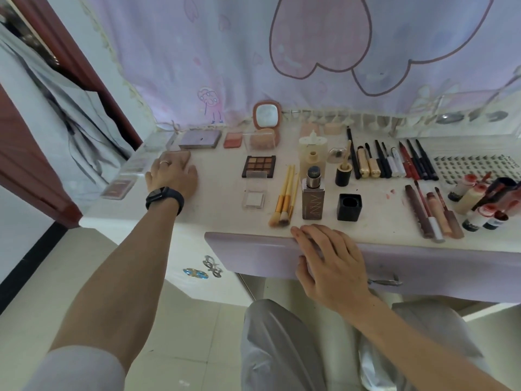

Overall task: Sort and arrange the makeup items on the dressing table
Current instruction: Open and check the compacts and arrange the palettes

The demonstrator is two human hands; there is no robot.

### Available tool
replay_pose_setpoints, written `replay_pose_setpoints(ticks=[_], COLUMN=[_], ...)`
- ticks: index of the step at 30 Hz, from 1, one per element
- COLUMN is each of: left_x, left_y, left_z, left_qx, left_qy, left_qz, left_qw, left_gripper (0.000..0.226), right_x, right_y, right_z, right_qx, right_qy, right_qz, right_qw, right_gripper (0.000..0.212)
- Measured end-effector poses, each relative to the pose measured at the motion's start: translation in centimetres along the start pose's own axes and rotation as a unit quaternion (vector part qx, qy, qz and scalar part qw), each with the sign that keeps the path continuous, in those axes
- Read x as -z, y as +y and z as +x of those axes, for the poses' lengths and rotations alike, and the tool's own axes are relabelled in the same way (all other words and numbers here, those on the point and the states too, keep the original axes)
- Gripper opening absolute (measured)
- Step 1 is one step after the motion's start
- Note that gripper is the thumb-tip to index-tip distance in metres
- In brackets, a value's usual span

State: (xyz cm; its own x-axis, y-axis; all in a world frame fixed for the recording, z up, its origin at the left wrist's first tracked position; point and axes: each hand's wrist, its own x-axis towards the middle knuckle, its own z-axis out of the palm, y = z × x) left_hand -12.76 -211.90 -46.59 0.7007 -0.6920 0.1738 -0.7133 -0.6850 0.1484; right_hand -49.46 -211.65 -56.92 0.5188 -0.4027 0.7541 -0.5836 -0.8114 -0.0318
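My left hand (172, 173) lies palm down on a beige compact (181, 156) at the left of the white dressing table (220, 198). My right hand (329, 258) rests with straight fingers on the table's lilac front edge (253, 249), holding nothing. Between them lie a nine-pan eyeshadow palette (258, 165), a small clear highlighter case (253, 199), gold-handled brushes (285, 198), a brown foundation bottle (313, 197) and its black cap (349, 207). Behind stand a purple palette (200, 138), a blush pan (233, 140) and an open mirror compact (266, 117).
A row of pencils, mascaras and liners (394, 162) lies at the back right, beside a false-lash tray (476, 165). Lip sticks (434, 213) and small bottles (479, 206) crowd the right. Clear-cased palettes (119, 187) line the left edge. A pink curtain hangs behind.
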Motion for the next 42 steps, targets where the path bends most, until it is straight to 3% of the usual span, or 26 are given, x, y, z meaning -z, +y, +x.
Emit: replay_pose_setpoints(ticks=[10, 16, 21, 24, 28, 35, 37, 39, 40, 42], left_x=[1.9, 2.4, 3.2, 4.2, 6.0, 6.2, 6.5, 7.0, 7.4, 8.2], left_y=[-0.4, -2.7, -3.5, -3.0, -1.3, 0.8, 1.4, 2.1, 2.4, 3.2], left_z=[-3.1, -4.7, -7.1, -9.8, -13.9, -19.0, -20.1, -20.9, -21.2, -21.7], left_qx=[0.020, 0.077, 0.108, 0.137, 0.134, 0.024, -0.005, -0.032, -0.048, -0.082], left_qy=[-0.025, -0.080, -0.047, -0.028, -0.039, -0.146, -0.171, -0.195, -0.208, -0.236], left_qz=[-0.085, -0.147, -0.212, -0.329, -0.522, -0.635, -0.636, -0.615, -0.598, -0.562], left_qw=[0.996, 0.983, 0.970, 0.934, 0.842, 0.759, 0.753, 0.763, 0.773, 0.789], left_gripper=[0.033, 0.062, 0.082, 0.088, 0.082, 0.060, 0.059, 0.058, 0.058, 0.057], right_x=[0.4, 0.4, 0.4, 0.6, 1.1, 3.6, 5.0, 6.7, 7.5, 8.7], right_y=[0.3, 0.5, 0.5, 0.4, 0.5, -0.3, -1.0, -1.5, -1.7, -2.1], right_z=[-0.4, -0.6, -0.4, -0.4, -0.4, 1.0, 1.6, 2.4, 2.9, 4.3], right_qx=[0.013, 0.012, 0.011, 0.010, 0.007, -0.022, -0.085, -0.190, -0.237, -0.311], right_qy=[-0.022, -0.028, -0.025, -0.025, -0.041, -0.080, -0.102, -0.135, -0.156, -0.207], right_qz=[0.009, 0.017, 0.023, 0.028, 0.038, 0.114, 0.196, 0.317, 0.388, 0.535], right_qw=[1.000, 0.999, 0.999, 0.999, 0.998, 0.990, 0.972, 0.919, 0.877, 0.758], right_gripper=[0.051, 0.053, 0.052, 0.052, 0.052, 0.047, 0.046, 0.054, 0.060, 0.067])
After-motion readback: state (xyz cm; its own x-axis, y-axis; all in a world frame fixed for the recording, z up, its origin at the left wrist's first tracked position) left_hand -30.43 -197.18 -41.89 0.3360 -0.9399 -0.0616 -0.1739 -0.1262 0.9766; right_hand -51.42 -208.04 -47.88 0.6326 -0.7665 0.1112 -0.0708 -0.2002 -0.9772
